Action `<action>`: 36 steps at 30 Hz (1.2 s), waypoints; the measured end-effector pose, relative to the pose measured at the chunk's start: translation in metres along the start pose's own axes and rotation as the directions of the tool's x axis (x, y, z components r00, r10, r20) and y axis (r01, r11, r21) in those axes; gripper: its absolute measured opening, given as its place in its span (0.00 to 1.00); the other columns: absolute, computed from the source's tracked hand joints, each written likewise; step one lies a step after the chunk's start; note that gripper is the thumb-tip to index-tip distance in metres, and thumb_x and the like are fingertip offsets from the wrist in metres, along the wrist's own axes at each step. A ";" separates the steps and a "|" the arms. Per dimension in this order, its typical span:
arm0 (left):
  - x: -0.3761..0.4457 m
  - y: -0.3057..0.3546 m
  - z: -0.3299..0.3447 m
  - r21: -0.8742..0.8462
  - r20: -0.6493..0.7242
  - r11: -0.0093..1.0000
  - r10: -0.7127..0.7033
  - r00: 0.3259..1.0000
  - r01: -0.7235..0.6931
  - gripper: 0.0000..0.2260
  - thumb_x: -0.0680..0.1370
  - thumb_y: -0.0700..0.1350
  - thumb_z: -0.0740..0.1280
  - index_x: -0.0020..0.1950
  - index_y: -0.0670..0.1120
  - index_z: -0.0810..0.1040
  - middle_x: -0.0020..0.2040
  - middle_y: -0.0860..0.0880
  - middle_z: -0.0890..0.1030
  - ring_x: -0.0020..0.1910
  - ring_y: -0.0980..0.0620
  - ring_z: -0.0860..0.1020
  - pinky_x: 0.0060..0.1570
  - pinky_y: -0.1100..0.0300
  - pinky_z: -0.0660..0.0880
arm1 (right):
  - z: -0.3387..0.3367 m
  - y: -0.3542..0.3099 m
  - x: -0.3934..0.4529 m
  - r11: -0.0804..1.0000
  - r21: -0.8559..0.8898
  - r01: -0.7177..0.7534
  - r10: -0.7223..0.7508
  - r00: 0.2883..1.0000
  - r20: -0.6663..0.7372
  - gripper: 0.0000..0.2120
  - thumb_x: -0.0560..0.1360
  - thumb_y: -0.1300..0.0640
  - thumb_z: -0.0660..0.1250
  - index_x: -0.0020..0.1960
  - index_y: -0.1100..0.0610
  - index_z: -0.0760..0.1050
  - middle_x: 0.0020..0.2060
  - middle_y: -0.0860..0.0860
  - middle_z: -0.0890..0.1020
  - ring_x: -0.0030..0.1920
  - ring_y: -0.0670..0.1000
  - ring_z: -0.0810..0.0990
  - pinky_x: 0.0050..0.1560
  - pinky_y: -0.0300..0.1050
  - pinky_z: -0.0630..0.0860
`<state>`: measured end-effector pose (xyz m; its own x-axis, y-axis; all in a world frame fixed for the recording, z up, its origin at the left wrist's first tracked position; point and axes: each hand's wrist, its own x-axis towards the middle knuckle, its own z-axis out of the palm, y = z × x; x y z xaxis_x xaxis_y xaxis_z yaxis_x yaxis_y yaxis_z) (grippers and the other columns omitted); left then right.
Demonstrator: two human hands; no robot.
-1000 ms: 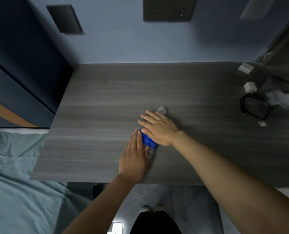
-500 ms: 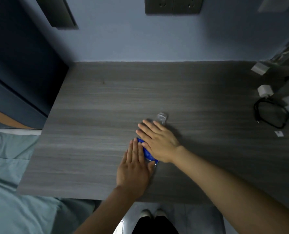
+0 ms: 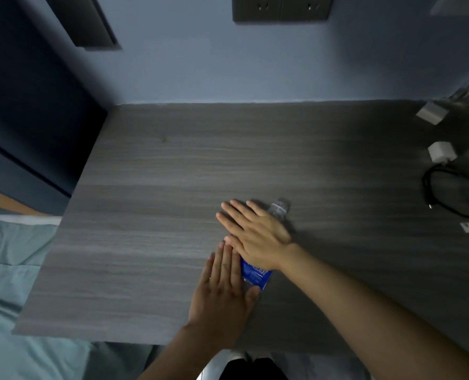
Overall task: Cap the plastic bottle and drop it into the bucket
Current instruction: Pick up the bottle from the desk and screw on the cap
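A clear plastic bottle (image 3: 255, 272) with a blue label lies on its side on the grey wooden table (image 3: 151, 204), its neck (image 3: 278, 208) pointing to the far right. My right hand (image 3: 255, 234) lies flat across the bottle's upper half, fingers straight and together. My left hand (image 3: 225, 289) rests flat on the table against the bottle's lower end, thumb touching it. Neither hand is wrapped around the bottle. I cannot tell whether a cap sits on the neck. No bucket is in view.
At the table's right edge lie a coiled black cable (image 3: 452, 196), a white charger block (image 3: 441, 152) and another white block (image 3: 430, 113). A pale green bed sheet (image 3: 11, 270) lies to the left. The wall carries sockets (image 3: 281, 8).
The view has shifted, so the table looks lower and nearer. Both hands stay pressed flat on and beside the bottle, which has barely moved.
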<state>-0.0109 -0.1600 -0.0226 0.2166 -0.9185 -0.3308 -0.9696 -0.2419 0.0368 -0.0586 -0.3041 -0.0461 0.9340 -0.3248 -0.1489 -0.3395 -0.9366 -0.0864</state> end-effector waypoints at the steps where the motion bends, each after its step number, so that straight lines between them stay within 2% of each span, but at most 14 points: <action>1: -0.002 -0.001 -0.005 -0.006 0.011 1.000 0.010 1.000 -0.010 0.32 0.76 0.58 0.45 0.69 0.39 0.67 0.70 0.39 0.69 0.70 0.44 0.68 0.74 0.54 0.49 | -0.001 0.000 -0.001 1.000 0.012 0.005 -0.005 1.000 0.007 0.27 0.78 0.45 0.37 0.74 0.54 0.41 0.76 0.53 0.46 0.76 0.52 0.43 0.74 0.50 0.39; 3: -0.001 -0.004 0.000 0.016 -0.023 0.998 0.063 0.998 -0.062 0.35 0.74 0.61 0.33 0.73 0.38 0.45 0.75 0.36 0.46 0.75 0.42 0.45 0.72 0.52 0.28 | -0.003 0.000 -0.003 0.999 0.049 0.010 -0.011 1.000 0.019 0.27 0.78 0.44 0.37 0.74 0.54 0.42 0.76 0.52 0.46 0.76 0.51 0.41 0.74 0.49 0.38; 4: -0.001 -0.006 0.002 0.025 0.027 0.997 0.074 0.997 -0.074 0.35 0.71 0.62 0.29 0.71 0.40 0.34 0.72 0.39 0.35 0.72 0.43 0.33 0.71 0.51 0.24 | -0.003 0.000 -0.005 0.998 0.067 0.012 -0.013 1.000 0.021 0.27 0.78 0.44 0.37 0.74 0.54 0.42 0.76 0.52 0.46 0.76 0.50 0.41 0.74 0.48 0.38; 6: -0.003 -0.009 0.006 0.069 0.037 0.992 0.104 0.994 -0.107 0.34 0.69 0.62 0.26 0.67 0.42 0.27 0.69 0.41 0.29 0.68 0.44 0.28 0.69 0.50 0.27 | 0.000 -0.001 -0.006 0.998 0.062 0.005 -0.006 1.000 0.009 0.28 0.77 0.43 0.36 0.74 0.53 0.42 0.76 0.52 0.46 0.76 0.51 0.41 0.73 0.48 0.36; 10: 0.003 -0.006 0.006 0.079 -0.078 0.997 0.031 0.996 -0.025 0.33 0.74 0.61 0.29 0.72 0.42 0.43 0.74 0.37 0.49 0.75 0.43 0.49 0.75 0.46 0.35 | 0.007 -0.005 -0.004 0.999 0.014 -0.031 0.032 0.999 -0.023 0.29 0.76 0.43 0.35 0.74 0.54 0.41 0.76 0.53 0.47 0.76 0.52 0.42 0.73 0.50 0.37; 12: 0.002 -0.007 0.006 0.048 -0.084 0.998 0.055 0.995 -0.051 0.33 0.75 0.61 0.34 0.72 0.39 0.44 0.75 0.38 0.48 0.75 0.44 0.48 0.74 0.46 0.44 | 0.006 -0.007 -0.003 0.999 0.031 -0.045 0.046 0.999 -0.021 0.29 0.77 0.43 0.36 0.74 0.54 0.41 0.76 0.53 0.47 0.76 0.52 0.42 0.74 0.50 0.39; 14: 0.000 -0.007 -0.002 -0.010 -0.039 1.000 0.008 0.999 -0.009 0.32 0.76 0.59 0.44 0.73 0.39 0.57 0.74 0.38 0.59 0.74 0.45 0.59 0.71 0.48 0.59 | 0.003 -0.008 -0.005 0.995 0.071 -0.067 0.069 0.997 -0.020 0.28 0.78 0.43 0.38 0.74 0.55 0.44 0.76 0.52 0.49 0.76 0.51 0.44 0.75 0.49 0.45; 18: 0.008 -0.010 -0.008 -0.348 -0.031 0.937 -0.023 0.999 0.011 0.30 0.76 0.54 0.59 0.74 0.46 0.55 0.77 0.49 0.56 0.75 0.49 0.56 0.72 0.58 0.60 | -0.008 -0.011 -0.012 0.973 0.185 -0.139 0.167 0.976 -0.140 0.25 0.77 0.46 0.46 0.65 0.57 0.69 0.64 0.54 0.76 0.64 0.54 0.73 0.61 0.49 0.70; 21: 0.028 -0.013 -0.014 -0.484 -0.087 0.871 -0.143 0.986 0.084 0.25 0.74 0.50 0.66 0.68 0.46 0.64 0.68 0.48 0.68 0.66 0.50 0.66 0.65 0.58 0.67 | -0.011 -0.013 -0.014 0.964 0.201 -0.172 0.221 0.942 -0.254 0.18 0.76 0.50 0.50 0.48 0.56 0.77 0.45 0.53 0.82 0.46 0.54 0.80 0.45 0.46 0.77; 25: 0.045 -0.014 -0.017 -0.646 0.104 0.739 -0.163 0.981 0.191 0.24 0.71 0.47 0.71 0.63 0.45 0.67 0.58 0.46 0.77 0.52 0.51 0.75 0.46 0.72 0.69 | -0.016 -0.015 -0.014 0.952 0.245 -0.185 0.257 0.917 -0.304 0.16 0.75 0.55 0.51 0.43 0.57 0.78 0.39 0.52 0.82 0.41 0.52 0.80 0.41 0.45 0.78; 28: 0.050 -0.014 -0.019 -0.700 0.147 0.682 -0.153 0.977 0.212 0.16 0.70 0.42 0.71 0.55 0.42 0.72 0.47 0.48 0.79 0.37 0.58 0.72 0.31 0.78 0.69 | -0.019 -0.019 -0.017 0.953 0.260 -0.157 0.249 0.895 -0.371 0.08 0.72 0.60 0.61 0.42 0.58 0.78 0.38 0.53 0.82 0.40 0.52 0.81 0.39 0.42 0.79; 31: 0.047 -0.017 -0.025 -0.736 0.137 0.650 -0.130 0.982 0.189 0.10 0.72 0.41 0.69 0.51 0.44 0.73 0.41 0.53 0.75 0.36 0.61 0.73 0.33 0.74 0.70 | -0.028 -0.020 -0.022 0.880 0.468 -0.079 0.282 0.880 -0.381 0.06 0.73 0.62 0.63 0.45 0.62 0.77 0.43 0.58 0.81 0.46 0.56 0.79 0.47 0.46 0.75; 33: 0.044 -0.021 -0.031 -0.760 0.133 0.621 -0.144 0.981 0.194 0.08 0.73 0.39 0.67 0.51 0.44 0.75 0.41 0.51 0.77 0.42 0.53 0.76 0.44 0.61 0.75 | -0.034 -0.015 -0.034 0.837 0.543 -0.067 0.346 0.833 -0.431 0.09 0.75 0.59 0.60 0.46 0.63 0.77 0.44 0.58 0.81 0.47 0.54 0.77 0.50 0.43 0.69; 36: 0.038 -0.030 -0.037 -0.778 0.192 0.577 -0.159 0.968 0.249 0.07 0.72 0.37 0.67 0.49 0.45 0.77 0.45 0.46 0.81 0.48 0.46 0.79 0.53 0.51 0.76 | -0.033 -0.002 -0.064 0.798 0.579 -0.167 0.471 0.772 -0.426 0.10 0.73 0.55 0.64 0.49 0.61 0.77 0.46 0.57 0.81 0.48 0.54 0.77 0.49 0.44 0.74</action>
<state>0.0309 -0.1988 -0.0013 0.3419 -0.7911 -0.5072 -0.4173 -0.6114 0.6724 -0.1138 -0.2857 -0.0034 0.6088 -0.7480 0.2643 -0.4912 -0.6170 -0.6148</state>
